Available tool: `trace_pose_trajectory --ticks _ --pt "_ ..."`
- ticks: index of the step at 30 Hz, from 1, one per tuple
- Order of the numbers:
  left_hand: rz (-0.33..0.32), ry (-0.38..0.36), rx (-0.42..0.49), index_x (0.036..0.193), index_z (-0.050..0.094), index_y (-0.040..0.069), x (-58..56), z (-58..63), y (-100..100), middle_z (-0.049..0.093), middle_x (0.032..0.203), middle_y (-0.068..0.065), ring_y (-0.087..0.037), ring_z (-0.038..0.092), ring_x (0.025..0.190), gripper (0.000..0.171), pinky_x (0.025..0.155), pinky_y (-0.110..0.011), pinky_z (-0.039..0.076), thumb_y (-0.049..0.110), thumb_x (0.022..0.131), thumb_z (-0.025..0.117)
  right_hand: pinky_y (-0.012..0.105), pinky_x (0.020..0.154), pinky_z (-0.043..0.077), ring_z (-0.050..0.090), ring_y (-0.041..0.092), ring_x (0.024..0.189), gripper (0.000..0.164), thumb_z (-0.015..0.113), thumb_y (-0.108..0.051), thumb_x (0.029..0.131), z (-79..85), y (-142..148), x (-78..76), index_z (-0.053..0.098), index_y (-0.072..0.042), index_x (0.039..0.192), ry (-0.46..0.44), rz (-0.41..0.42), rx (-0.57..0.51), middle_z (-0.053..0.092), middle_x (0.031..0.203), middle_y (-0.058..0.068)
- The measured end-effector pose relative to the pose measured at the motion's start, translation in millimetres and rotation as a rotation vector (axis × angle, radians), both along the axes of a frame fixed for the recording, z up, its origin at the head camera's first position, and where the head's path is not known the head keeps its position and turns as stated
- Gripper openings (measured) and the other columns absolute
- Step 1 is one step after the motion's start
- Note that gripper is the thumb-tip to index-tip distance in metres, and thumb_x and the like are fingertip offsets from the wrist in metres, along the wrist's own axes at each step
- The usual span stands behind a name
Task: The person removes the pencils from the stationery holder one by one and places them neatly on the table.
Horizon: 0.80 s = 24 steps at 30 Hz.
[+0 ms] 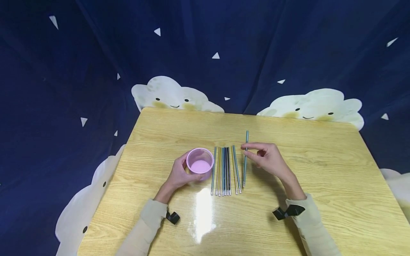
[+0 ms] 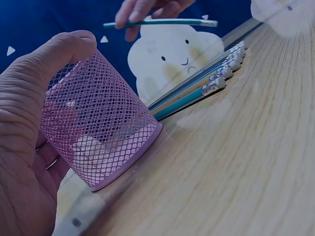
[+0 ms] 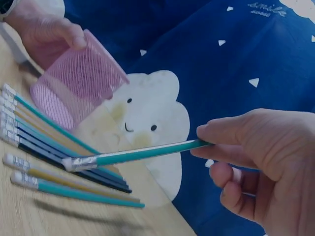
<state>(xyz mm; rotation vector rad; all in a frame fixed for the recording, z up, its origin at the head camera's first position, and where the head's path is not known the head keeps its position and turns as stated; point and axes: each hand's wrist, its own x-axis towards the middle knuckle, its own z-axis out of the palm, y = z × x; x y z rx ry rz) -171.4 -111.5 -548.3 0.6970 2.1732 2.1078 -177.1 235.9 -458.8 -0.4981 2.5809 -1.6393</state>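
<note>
My left hand (image 1: 180, 173) grips a pink mesh pencil cup (image 2: 106, 118) around its side, thumb near the rim; the cup stands upright on the table and nothing shows inside it. Between thumb and fingertips my right hand (image 1: 269, 158) pinches a green pencil (image 3: 147, 153) above the table, its white eraser end toward me in the head view. Several pencils (image 1: 224, 170) lie side by side just right of the cup, green, yellow and dark ones, erasers all toward me. Of these, a green pencil (image 3: 83, 192) and a yellow one sit slightly apart from the main row.
The wooden table (image 1: 320, 170) reaches well to both sides of the hands. Behind it hangs a dark blue cloth (image 1: 192, 46) with white triangles and smiling clouds. Each wrist carries a small black camera (image 1: 173, 217).
</note>
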Motion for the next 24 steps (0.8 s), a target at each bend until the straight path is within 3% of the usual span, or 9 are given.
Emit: trace_pose_trajectory --ticks 9,17,24 --pt "0.017 -0.033 0.001 0.144 0.057 0.0 0.0 0.9 0 0.064 0.14 -0.021 -0.043 0.058 0.129 0.09 0.114 -0.056 0.046 -0.004 0.062 0.095 0.024 0.037 0.04 0.045 0.01 0.042 0.021 0.073 -0.014 0.099 -17.0 17 -4.2 0.079 -0.01 0.119 -0.064 0.053 0.076 0.077 0.114 0.012" --pt "0.031 -0.045 0.008 0.143 0.059 0.001 0.6 1.1 -1 0.065 0.139 -0.02 -0.043 0.06 0.127 0.091 0.111 -0.057 0.048 -0.006 0.06 0.096 0.026 0.039 0.045 0.052 0.022 0.044 0.028 0.067 -0.017 0.103 -33.9 19 -9.6 0.074 -0.004 0.127 -0.143 0.136 0.126 0.074 0.123 0.015" --pt "0.036 -0.029 -0.012 0.143 0.059 0.002 -0.8 0.7 0 0.065 0.14 -0.019 -0.041 0.06 0.129 0.091 0.112 -0.053 0.049 -0.005 0.061 0.096 0.025 0.038 0.044 0.051 0.019 0.044 0.028 0.062 -0.012 0.105 -48.0 14 -12.7 0.072 -0.003 0.13 -0.174 0.14 0.107 0.075 0.116 0.018"
